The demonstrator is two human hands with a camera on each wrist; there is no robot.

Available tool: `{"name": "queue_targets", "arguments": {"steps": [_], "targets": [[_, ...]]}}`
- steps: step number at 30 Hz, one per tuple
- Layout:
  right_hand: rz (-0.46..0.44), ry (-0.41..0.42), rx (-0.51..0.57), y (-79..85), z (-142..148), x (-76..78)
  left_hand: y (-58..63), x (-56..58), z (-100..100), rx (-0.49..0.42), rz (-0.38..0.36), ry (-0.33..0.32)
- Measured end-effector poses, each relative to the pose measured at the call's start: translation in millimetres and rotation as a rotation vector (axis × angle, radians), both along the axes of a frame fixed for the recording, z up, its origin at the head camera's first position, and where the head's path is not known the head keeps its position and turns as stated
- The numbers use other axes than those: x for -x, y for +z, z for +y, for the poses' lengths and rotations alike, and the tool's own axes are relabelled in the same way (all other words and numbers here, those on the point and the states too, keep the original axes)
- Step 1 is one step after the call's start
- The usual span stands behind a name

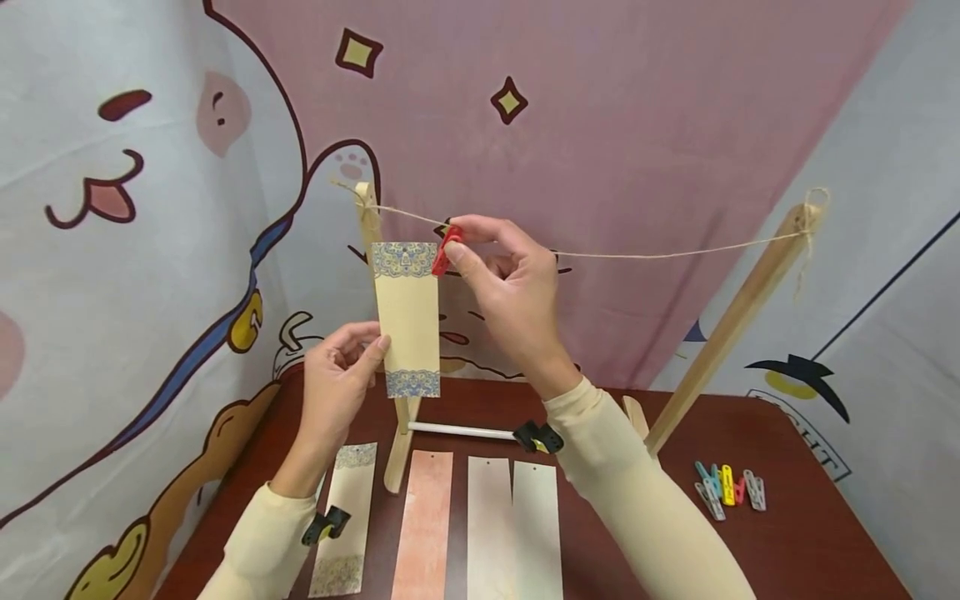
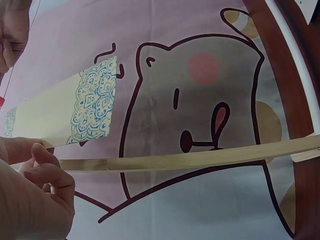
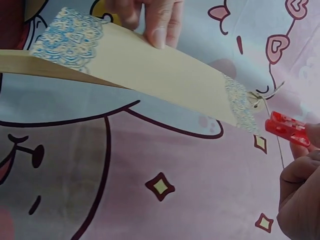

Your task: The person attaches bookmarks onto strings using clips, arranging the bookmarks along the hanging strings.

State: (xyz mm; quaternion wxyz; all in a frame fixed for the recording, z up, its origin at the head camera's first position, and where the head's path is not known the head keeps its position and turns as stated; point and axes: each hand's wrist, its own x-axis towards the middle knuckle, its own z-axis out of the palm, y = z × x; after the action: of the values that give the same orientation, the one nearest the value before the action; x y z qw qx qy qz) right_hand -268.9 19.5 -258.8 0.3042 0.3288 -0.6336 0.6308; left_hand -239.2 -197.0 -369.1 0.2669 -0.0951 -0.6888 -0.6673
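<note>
My left hand (image 1: 341,367) pinches the left edge of a cream bookmark (image 1: 408,321) that has blue patterned bands at both ends. The bookmark hangs upright below the twine (image 1: 637,255), close to the left wooden post (image 1: 367,217). In my right hand (image 1: 517,283), a red clothespin (image 1: 447,250) is pinched between thumb and forefinger, right at the twine and beside the bookmark's upper right corner. The right wrist view shows the clothespin (image 3: 287,128) just past the bookmark's patterned end (image 3: 241,105). In the left wrist view, fingers curl by the bookmark's edge (image 2: 55,125).
On the dark red table (image 1: 600,492) lie a patterned bookmark (image 1: 348,508), a pink one (image 1: 425,525) and two pale ones (image 1: 491,525). Several clothespins (image 1: 727,487) sit at the right. A right wooden post (image 1: 727,333) and white rod (image 1: 465,432) belong to the stand.
</note>
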Motion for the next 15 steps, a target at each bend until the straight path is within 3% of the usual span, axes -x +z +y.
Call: {"name": "queue_targets", "arguments": {"steps": [15], "targets": [[-0.002, 0.008, 0.006, 20.2, -12, 6.7, 4.2, 4.3, -1, -0.017, 0.020, -0.016]]}}
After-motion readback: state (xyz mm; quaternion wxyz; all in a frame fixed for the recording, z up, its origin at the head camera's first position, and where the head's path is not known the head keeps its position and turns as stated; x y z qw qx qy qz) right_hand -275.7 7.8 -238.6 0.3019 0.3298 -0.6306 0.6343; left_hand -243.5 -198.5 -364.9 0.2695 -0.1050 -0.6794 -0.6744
